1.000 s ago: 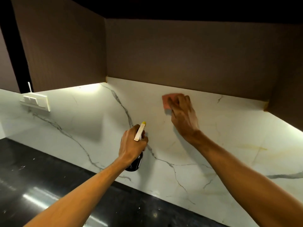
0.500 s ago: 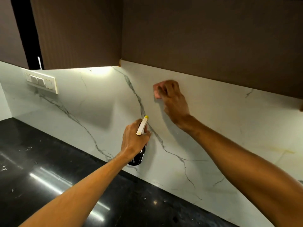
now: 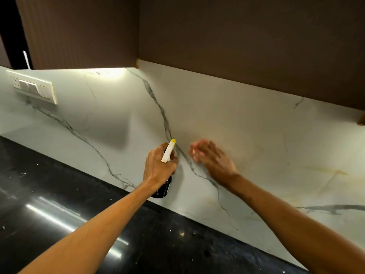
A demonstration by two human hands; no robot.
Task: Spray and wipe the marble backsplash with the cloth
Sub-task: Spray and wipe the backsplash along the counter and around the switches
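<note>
While the head view takes in one corner of a kitchen, one left hand [image 3: 159, 167] is wrapped round the neck of one spray bottle [image 3: 163, 189], fingers curled tight about it, just in front of the backsplash [image 3: 237, 125]. The dark body hangs below the fist, its base seen against the line where marble meets counter [image 3: 59, 224]; a few pale marks on it are too small to read. Its white nozzle [image 3: 168, 150], tipped yellow, points up toward the marble, close to a grey vein [image 3: 158, 103]. Just to the right, one right hand [image 3: 213, 161] lies against the backsplash with one pink cloth [image 3: 195, 153] showing at its fingertips, between hand and stone. That hand is blurred, so I cannot tell whether the fingers pinch the cloth or lie flat on it. The two hands are near each other but apart, and the vein runs down between them. The backsplash is white marble in two faces meeting at an inner corner, with several grey veins and a few yellowish streaks toward the right. One switch plate [image 3: 32, 89] is fixed to the left face, well apart from the hands; it carries three rockers, as far as I can count, and any lettering is too small to read. Two brown cabinets [image 3: 246, 36] hang above the marble, and light glows under the left one. The counter is black and glossy, flecked with pale specks and streaked with reflections.
</note>
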